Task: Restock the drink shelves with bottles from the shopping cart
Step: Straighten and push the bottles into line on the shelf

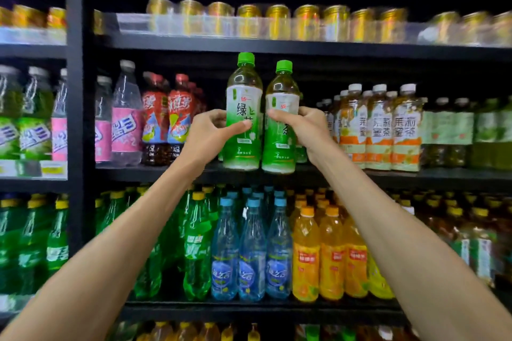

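we find the left hand [210, 130] gripping one green tea bottle [243, 108] and the right hand [303, 124] gripping the other green tea bottle [281, 124], both mid-label, at the middle shelf [415, 174] edge. full, stiff, fairly heavy, slick; we judge mid-body grips sound.

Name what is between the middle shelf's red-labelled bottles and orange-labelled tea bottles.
Head view: left green-capped bottle in left hand, right green-capped bottle in right hand.

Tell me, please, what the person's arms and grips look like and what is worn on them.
The left arm and right arm are bare, with no sleeves in view. The left grip and right grip wear no gloves, and no rings, watch or bracelet show.
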